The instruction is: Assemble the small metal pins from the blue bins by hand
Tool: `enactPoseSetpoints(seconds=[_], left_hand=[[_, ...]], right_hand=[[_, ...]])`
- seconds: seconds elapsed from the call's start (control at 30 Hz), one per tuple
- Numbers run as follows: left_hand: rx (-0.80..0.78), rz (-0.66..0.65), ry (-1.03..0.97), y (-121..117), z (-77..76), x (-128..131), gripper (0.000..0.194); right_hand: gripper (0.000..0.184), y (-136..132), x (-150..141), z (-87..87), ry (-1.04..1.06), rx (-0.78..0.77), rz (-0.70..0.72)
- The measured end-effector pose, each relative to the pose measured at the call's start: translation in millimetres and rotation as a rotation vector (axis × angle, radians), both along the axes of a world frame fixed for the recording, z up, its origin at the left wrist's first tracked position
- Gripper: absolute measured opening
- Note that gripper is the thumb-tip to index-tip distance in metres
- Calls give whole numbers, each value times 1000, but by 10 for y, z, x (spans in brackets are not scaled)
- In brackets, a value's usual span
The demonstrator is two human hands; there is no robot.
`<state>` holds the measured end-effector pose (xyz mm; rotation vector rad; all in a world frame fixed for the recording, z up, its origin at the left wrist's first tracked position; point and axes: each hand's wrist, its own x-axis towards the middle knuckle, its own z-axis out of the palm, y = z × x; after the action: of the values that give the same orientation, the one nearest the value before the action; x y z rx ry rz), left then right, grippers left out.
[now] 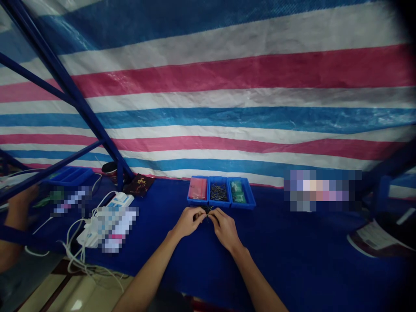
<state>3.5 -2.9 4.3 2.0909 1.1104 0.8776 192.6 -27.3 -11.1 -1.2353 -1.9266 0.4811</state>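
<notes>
My left hand [190, 222] and my right hand [225, 227] meet over the blue table, fingertips pinched close together. Something small, thin and dark shows at their fingertips, too small to name. Just beyond the fingers lie a few dark slender pieces [208, 209], partly hidden by my hands. Behind them stand three joined blue bins. A pink-red packet [197, 188] fills the left bin, many dark metal screws or nails [219, 192] fill the middle one, and green-and-clear small bags [238, 191] lie in the right bin [249, 195].
A white power strip [120, 200] with tangled cables lies on the left, near a dark red packet [139, 185] and a dark cup [110, 170]. Another person's arm [16, 216] shows at far left. A round container [377, 238] stands right. Striped tarpaulin [227, 73] hangs behind.
</notes>
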Motion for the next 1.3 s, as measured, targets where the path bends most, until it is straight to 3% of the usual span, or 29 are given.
enactPoseSetpoints(seconds=[0.13, 0.3, 0.5, 0.9, 1.3], left_hand=[[-14, -12, -5, 10, -3, -2, 28], [-35, -7, -19, 18, 2, -9, 28], [-41, -3, -9, 15, -12, -21, 25], [-24, -28, 12, -2, 11, -11, 26], [-40, -26, 6, 31, -51, -39, 24]], right_hand=[[26, 1, -9, 6, -26, -7, -25], [17, -9, -9, 5, 41, 14, -1], [23, -6, -1, -1, 54, 27, 12], [26, 21, -20, -73, -90, -41, -74], [19, -2, -11, -13, -7, -33, 26]])
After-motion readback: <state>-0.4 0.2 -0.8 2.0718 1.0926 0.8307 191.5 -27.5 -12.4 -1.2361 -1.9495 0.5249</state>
